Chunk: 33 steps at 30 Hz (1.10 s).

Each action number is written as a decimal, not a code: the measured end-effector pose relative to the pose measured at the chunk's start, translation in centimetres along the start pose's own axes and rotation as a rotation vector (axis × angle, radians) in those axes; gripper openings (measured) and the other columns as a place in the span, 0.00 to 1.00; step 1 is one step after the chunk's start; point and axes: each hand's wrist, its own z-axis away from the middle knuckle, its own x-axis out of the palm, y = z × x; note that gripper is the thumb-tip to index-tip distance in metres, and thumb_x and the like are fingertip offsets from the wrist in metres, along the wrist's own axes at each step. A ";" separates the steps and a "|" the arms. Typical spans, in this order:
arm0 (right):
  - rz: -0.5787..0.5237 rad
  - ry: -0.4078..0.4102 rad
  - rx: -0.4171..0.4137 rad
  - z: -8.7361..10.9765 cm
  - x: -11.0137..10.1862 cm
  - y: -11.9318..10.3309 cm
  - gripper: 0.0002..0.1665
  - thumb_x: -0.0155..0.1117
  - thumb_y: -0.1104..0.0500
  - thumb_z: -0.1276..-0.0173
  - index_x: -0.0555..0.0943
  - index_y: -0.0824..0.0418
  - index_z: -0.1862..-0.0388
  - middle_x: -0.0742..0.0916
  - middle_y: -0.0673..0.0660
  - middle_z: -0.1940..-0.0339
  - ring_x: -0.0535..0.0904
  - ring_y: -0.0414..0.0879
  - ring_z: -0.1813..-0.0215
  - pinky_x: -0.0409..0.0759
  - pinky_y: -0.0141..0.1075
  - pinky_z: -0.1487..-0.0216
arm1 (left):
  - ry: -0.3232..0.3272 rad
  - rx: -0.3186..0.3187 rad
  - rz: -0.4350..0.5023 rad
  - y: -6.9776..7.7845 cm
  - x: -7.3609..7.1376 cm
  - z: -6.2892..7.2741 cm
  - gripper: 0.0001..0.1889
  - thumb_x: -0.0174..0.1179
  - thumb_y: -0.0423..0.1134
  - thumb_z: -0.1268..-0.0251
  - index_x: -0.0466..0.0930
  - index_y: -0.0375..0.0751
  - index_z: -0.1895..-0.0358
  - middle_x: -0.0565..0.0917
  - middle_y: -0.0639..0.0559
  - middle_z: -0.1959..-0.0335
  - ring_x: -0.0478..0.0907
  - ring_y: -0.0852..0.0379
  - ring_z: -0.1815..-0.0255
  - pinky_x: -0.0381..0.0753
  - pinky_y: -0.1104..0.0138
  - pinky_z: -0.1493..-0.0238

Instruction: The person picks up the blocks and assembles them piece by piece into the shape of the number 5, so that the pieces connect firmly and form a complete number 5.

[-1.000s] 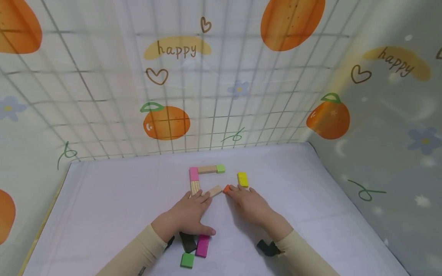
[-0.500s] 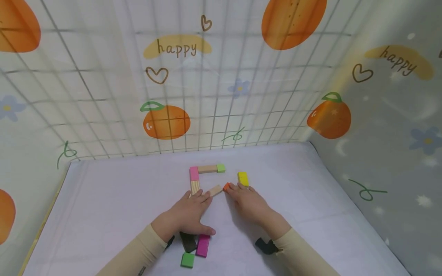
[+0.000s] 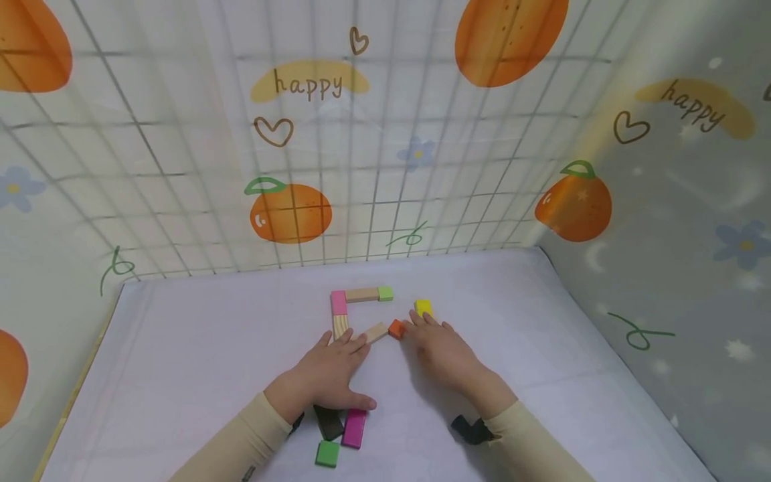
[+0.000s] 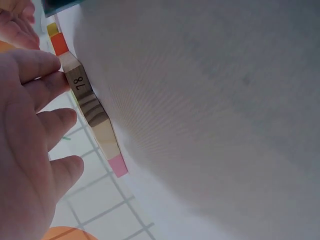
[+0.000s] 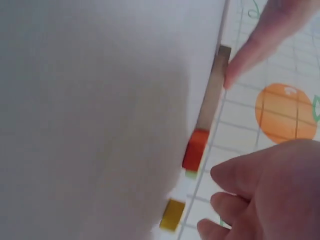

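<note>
Fingers point(image 4: 56, 127) of the left hand point(image 3: 328, 375) are lying nearly straight and spread, gripping nothing; two of them are touching the numbered wooden block point(image 4: 79, 80), probably steadying it so the row is not sliding out of line. Fingers of the right hand point(image 3: 446, 355) are hanging loosely bent and holding nothing, just beside the orange block point(image 3: 396, 329). Their tips are overlapping the yellow block point(image 3: 423, 307) from above, but whether they are touching it cannot be told. Roughly parallel to the far edge of the bench point(image 3: 211, 335), the plain wooden block point(image 3: 361, 295) is lying between the pink block point(image 3: 339, 302) and the light green block point(image 3: 385, 294); the striped block point(image 3: 340, 326) is running from the pink one towards the person. Together they seem to be forming an outline, its gap facing the right edge. Nearer the person, the dark block point(image 3: 328, 425), magenta block point(image 3: 354, 429) and green block point(image 3: 327, 454) are lying outside it, perhaps as spares.
</note>
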 end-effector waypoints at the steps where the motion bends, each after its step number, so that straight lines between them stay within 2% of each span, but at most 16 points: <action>1: 0.006 0.001 0.014 0.1 -0.2 0.3 0.31 0.55 0.63 0.24 0.69 0.56 0.24 0.69 0.58 0.21 0.62 0.61 0.20 0.63 0.66 0.27 | 0.001 0.002 -0.005 0.0 0.1 0.0 0.56 0.54 0.80 0.46 0.57 0.47 0.20 0.55 0.55 0.17 0.47 0.47 0.16 0.45 0.42 0.19; 5: 0.032 -0.014 0.065 0.1 -0.6 1.5 0.31 0.53 0.63 0.24 0.66 0.59 0.23 0.66 0.60 0.20 0.59 0.63 0.20 0.61 0.67 0.27 | 0.005 0.001 -0.023 -0.1 0.4 -0.1 0.58 0.54 0.81 0.46 0.53 0.47 0.19 0.54 0.55 0.17 0.46 0.46 0.15 0.44 0.42 0.19; 10: -0.001 -0.082 0.099 0.0 -0.2 2.6 0.33 0.50 0.63 0.23 0.61 0.59 0.20 0.64 0.59 0.19 0.58 0.63 0.19 0.58 0.66 0.25 | 0.009 -0.010 -0.035 -0.1 0.5 -0.2 0.58 0.54 0.81 0.47 0.53 0.49 0.19 0.56 0.56 0.18 0.46 0.45 0.15 0.44 0.42 0.19; 13: -0.008 -0.098 0.100 0.2 -0.1 2.6 0.32 0.52 0.63 0.23 0.63 0.59 0.21 0.66 0.59 0.19 0.59 0.63 0.20 0.59 0.66 0.25 | 0.008 -0.011 -0.036 0.0 0.5 -0.3 0.57 0.55 0.80 0.47 0.54 0.49 0.19 0.57 0.56 0.18 0.46 0.45 0.15 0.44 0.42 0.19; 19: 0.033 -0.059 0.073 1.0 -0.1 2.1 0.29 0.55 0.64 0.25 0.70 0.60 0.25 0.72 0.59 0.23 0.67 0.64 0.23 0.64 0.66 0.28 | 0.011 -0.018 -0.030 0.2 0.4 -0.5 0.56 0.56 0.79 0.47 0.55 0.49 0.19 0.59 0.56 0.18 0.46 0.45 0.16 0.44 0.43 0.19; 25: 0.067 -0.033 0.053 2.9 -0.1 1.0 0.27 0.60 0.65 0.28 0.76 0.60 0.31 0.77 0.60 0.27 0.73 0.64 0.29 0.68 0.66 0.31 | 0.012 -0.014 -0.024 0.2 0.3 -0.6 0.56 0.56 0.79 0.47 0.55 0.50 0.19 0.59 0.56 0.18 0.46 0.45 0.16 0.44 0.43 0.19; 33: 0.099 0.002 0.030 4.4 0.1 -0.9 0.23 0.65 0.63 0.29 0.82 0.56 0.36 0.82 0.56 0.32 0.80 0.58 0.34 0.76 0.55 0.34 | 0.020 -0.022 -0.031 0.3 0.0 -0.4 0.56 0.58 0.79 0.48 0.57 0.50 0.20 0.61 0.55 0.19 0.47 0.44 0.16 0.46 0.43 0.19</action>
